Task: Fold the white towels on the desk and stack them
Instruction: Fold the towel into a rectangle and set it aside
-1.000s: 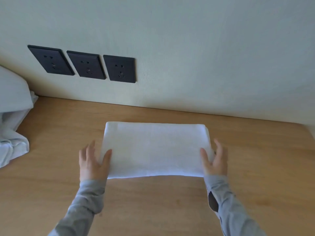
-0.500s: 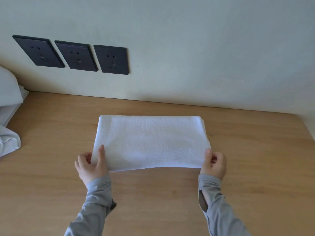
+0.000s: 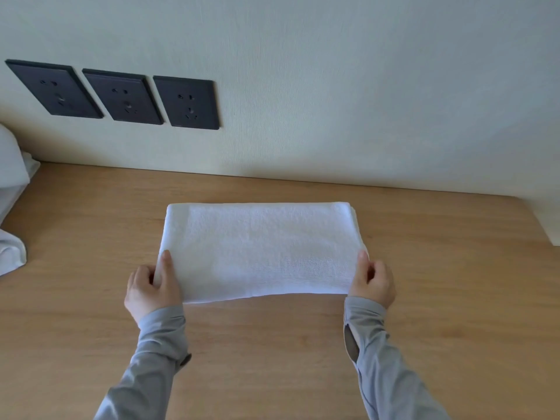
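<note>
While the folded towel (image 3: 260, 250) lies on the desk (image 3: 91, 313), both hands (image 3: 150, 287) (image 3: 374, 283) pinch its near corners.

One head-worn wide-angle view looks forward and down, close over the light wooden desk (image 3: 272, 359), facing the pale wall (image 3: 333, 86)

Folded towel (image 3: 260, 250) mid-desk (image 3: 454, 298); towel heap (image 3: 12, 207) left (sockets (image 3: 121, 97) behind).

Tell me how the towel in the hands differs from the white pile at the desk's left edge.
The towel is folded into a neat rectangle; the pile is rumpled. The left hand and right hand pinch the towel's near corners; the pile lies untouched. Both are white, on the desk.
</note>
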